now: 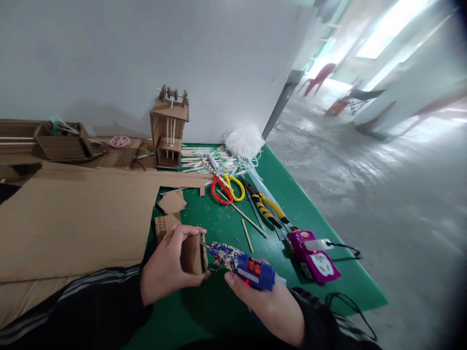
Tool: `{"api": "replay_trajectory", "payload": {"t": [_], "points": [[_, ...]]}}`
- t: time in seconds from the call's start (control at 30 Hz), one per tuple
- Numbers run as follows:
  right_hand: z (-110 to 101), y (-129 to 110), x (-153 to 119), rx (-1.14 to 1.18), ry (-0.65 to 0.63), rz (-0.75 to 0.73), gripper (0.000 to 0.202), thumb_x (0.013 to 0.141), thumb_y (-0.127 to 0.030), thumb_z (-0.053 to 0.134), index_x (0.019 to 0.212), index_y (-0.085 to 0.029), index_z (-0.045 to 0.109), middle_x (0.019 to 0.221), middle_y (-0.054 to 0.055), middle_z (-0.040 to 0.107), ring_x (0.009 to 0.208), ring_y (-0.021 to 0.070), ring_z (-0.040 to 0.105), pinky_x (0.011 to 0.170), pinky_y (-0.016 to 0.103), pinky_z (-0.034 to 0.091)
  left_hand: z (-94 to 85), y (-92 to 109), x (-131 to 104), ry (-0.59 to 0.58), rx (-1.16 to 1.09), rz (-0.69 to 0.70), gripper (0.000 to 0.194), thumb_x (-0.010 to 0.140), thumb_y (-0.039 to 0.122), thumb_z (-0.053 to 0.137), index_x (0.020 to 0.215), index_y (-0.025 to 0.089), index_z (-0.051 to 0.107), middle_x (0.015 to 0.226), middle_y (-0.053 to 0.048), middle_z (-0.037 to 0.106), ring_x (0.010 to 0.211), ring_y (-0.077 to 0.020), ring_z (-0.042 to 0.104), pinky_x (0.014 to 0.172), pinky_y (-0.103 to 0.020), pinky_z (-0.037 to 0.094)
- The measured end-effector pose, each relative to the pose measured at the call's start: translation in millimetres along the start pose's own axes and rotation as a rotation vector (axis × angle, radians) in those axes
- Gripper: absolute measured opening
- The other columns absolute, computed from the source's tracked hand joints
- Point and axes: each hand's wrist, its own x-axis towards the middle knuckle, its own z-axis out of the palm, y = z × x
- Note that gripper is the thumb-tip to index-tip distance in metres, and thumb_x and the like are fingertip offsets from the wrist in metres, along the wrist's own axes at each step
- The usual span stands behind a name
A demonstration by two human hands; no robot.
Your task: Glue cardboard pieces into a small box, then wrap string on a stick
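My left hand grips a small cardboard box by its top and bottom edges, thumb below and fingers above. In my right hand is a blue glue gun, its barrel crusted with shavings. The nozzle points left and meets, or nearly meets, the right-hand edge of the box. A red light glows near my right thumb. Behind the box lie small cardboard pieces. Scissors with one red and one yellow handle rest beyond the glue gun, beside black-and-yellow pliers.
A large cardboard sheet covers the left of the green table. Against the wall stands a cardboard frame with sticks. Wooden sticks, white stringy material and a purple power strip with a cable lie rightward, near the table edge.
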Motion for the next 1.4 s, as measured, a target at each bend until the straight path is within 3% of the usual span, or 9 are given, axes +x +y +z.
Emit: {"api": "replay_trajectory", "payload": {"t": [0.23,0.97,1.27,1.4], "points": [[-1.7,1.4,-0.2,-0.013,-0.013,0.019,0.034,0.078,-0.042,0.055,0.058,-0.021,0.037,0.049,-0.006,0.036,0.044,0.0078,0.035,0.04,0.021,0.029,-1.7,1.8,-0.9,-0.002,-0.001,0.007,0.066,0.068,0.028,0.08,0.117,0.027,0.036,0.132,-0.009,0.051,0.124,-0.0293,0.05,0.103,-0.049,0.042],[-3.6,-1.4,-3.7,0.002,-0.015,0.025,0.033,0.078,-0.039,0.059,0.059,-0.021,0.039,0.049,-0.006,0.041,0.044,0.0082,0.04,0.04,0.02,0.032,-1.4,2.0,0.3,0.0,0.008,0.002,0.067,0.066,0.027,0.081,0.116,0.029,0.036,0.133,-0.005,0.052,0.123,-0.0266,0.05,0.104,-0.045,0.041],[-3.9,1.0,-6.5,0.002,0.051,0.069,0.028,0.072,-0.042,0.067,0.06,-0.02,0.053,0.05,-0.004,0.048,0.047,0.0105,0.043,0.04,0.02,0.038,-2.9,2.7,-0.6,0.003,0.018,-0.006,0.067,0.065,0.026,0.08,0.116,0.028,0.037,0.133,-0.007,0.053,0.124,-0.0281,0.05,0.104,-0.046,0.041],[-4.3,-1.8,-7.4,0.006,-0.021,0.082,0.031,0.075,-0.041,0.062,0.057,-0.021,0.045,0.051,-0.004,0.045,0.044,0.0097,0.043,0.038,0.019,0.037,-1.5,0.0,-0.7,0.008,0.011,0.002,0.068,0.066,0.028,0.08,0.118,0.028,0.037,0.134,-0.007,0.052,0.124,-0.0284,0.05,0.104,-0.047,0.042]]}}
